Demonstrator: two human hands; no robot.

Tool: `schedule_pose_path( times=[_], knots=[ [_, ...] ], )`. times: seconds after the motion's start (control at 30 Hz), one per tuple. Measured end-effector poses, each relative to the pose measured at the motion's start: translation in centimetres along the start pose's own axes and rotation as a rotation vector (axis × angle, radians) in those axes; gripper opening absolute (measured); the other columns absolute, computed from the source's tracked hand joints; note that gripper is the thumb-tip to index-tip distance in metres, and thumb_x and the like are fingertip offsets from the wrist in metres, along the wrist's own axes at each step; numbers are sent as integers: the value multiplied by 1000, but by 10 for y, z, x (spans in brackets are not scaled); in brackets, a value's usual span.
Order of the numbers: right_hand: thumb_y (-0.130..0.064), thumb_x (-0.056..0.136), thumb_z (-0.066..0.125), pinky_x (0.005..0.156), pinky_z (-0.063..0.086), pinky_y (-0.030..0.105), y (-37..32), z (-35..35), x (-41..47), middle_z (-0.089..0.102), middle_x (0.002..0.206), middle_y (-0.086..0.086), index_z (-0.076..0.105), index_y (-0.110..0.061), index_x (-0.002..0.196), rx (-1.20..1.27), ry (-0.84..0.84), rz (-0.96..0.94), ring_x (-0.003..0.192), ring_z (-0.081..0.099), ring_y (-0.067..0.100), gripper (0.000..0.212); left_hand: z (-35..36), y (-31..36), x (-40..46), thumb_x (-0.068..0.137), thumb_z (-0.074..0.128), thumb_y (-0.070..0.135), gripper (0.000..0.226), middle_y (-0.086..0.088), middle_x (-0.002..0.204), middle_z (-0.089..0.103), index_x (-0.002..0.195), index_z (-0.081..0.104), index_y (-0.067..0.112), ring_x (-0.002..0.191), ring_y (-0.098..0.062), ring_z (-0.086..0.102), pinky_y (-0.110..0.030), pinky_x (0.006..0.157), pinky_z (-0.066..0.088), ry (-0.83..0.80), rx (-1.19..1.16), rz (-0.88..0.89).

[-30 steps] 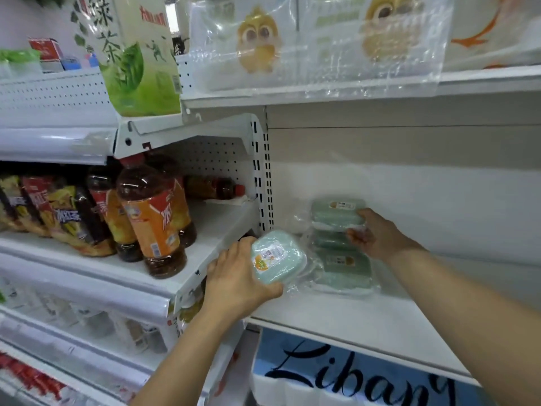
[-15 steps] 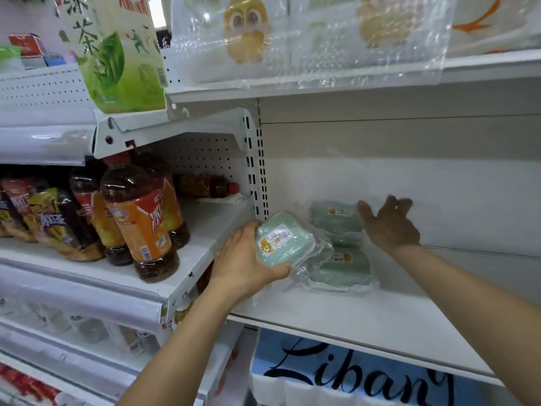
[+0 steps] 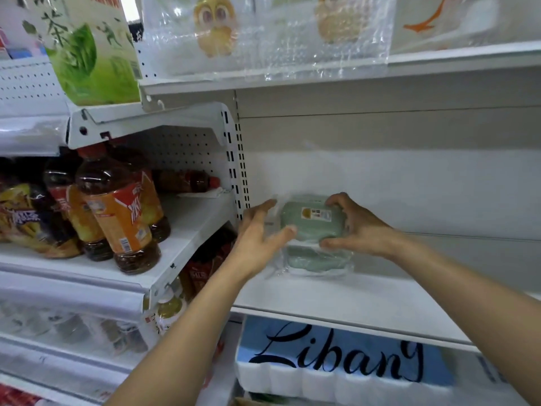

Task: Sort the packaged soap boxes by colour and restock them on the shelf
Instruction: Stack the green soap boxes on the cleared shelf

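Observation:
A pale green soap box (image 3: 311, 222) in clear wrap, with a small label on its lid, lies on top of a stack at the back left of the white shelf (image 3: 351, 301). Another green soap box (image 3: 317, 260) shows beneath it. My right hand (image 3: 358, 227) grips the top box from the right, fingers over its far edge and thumb under its front corner. My left hand (image 3: 260, 235) is at the box's left side with fingers spread, only the thumb tip touching it.
A perforated upright (image 3: 238, 171) divides this bay from the left one, where tea bottles (image 3: 117, 212) and snack bags (image 3: 23, 218) stand. A blue and white "Libang" pack (image 3: 336, 364) fills the shelf below. Wrapped goods (image 3: 263, 33) overhang from above.
My left hand carried the green box from the shelf's front onto the stack and loosened its hold. My right hand came down from the back wall and closed on the box.

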State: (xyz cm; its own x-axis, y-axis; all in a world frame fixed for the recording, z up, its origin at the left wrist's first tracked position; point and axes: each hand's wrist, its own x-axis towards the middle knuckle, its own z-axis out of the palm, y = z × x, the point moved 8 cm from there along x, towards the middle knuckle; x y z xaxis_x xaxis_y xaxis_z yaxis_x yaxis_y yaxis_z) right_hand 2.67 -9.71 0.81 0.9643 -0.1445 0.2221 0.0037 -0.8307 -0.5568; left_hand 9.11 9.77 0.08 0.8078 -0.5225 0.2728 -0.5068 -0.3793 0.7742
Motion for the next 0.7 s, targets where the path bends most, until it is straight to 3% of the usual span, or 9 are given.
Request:
schedule_pose_path(
  times=[0.1,0.17,0.27,0.43,0.5,0.6,0.7],
  knots=[
    [-47,69,75,89,48,37,16,19,4,44,123,-6,40,-34,120,-147,-76,19,103,49,13,63,32,-24,-13,78,80,38,88,8,143,27,148,27,39,130,-10,36,-25,109,33,-139,58,-37],
    [-47,71,73,93,45,36,16,21,5,38,129,-8,45,-32,122,-224,-32,-1,113,40,13,61,46,-35,-13,77,80,23,92,6,139,27,149,24,38,125,-12,43,-20,104,35,-151,108,-23],
    [-46,76,71,96,42,33,11,21,4,35,134,-7,47,-30,131,-298,17,-41,121,30,12,62,52,-37,-3,82,68,5,84,-2,141,31,150,24,31,116,-24,53,-22,91,44,-78,213,55],
    [-51,84,62,93,44,33,9,27,-3,34,139,-5,38,-32,141,-409,55,-25,124,36,17,64,51,-37,12,81,70,10,79,-8,139,38,147,28,25,110,-31,58,-36,81,52,-31,377,123],
    [-55,86,58,97,40,34,6,28,-6,31,145,-4,36,-32,142,-443,52,-12,128,33,19,64,50,-41,12,78,76,17,86,-8,141,36,148,27,27,119,-30,50,-41,90,51,-56,407,108],
    [-56,90,51,108,30,38,-7,25,-15,24,154,-2,35,-31,145,-482,83,-33,139,21,21,62,40,-36,3,76,79,36,92,-6,150,30,150,25,27,135,-28,32,-45,111,35,-60,464,117],
    [-49,91,53,111,26,45,-32,22,-37,34,152,4,42,-28,142,-533,222,-123,138,31,27,56,23,-17,-20,83,68,49,84,-3,152,31,151,26,25,141,-24,24,-46,116,26,50,563,201]
  ],
)
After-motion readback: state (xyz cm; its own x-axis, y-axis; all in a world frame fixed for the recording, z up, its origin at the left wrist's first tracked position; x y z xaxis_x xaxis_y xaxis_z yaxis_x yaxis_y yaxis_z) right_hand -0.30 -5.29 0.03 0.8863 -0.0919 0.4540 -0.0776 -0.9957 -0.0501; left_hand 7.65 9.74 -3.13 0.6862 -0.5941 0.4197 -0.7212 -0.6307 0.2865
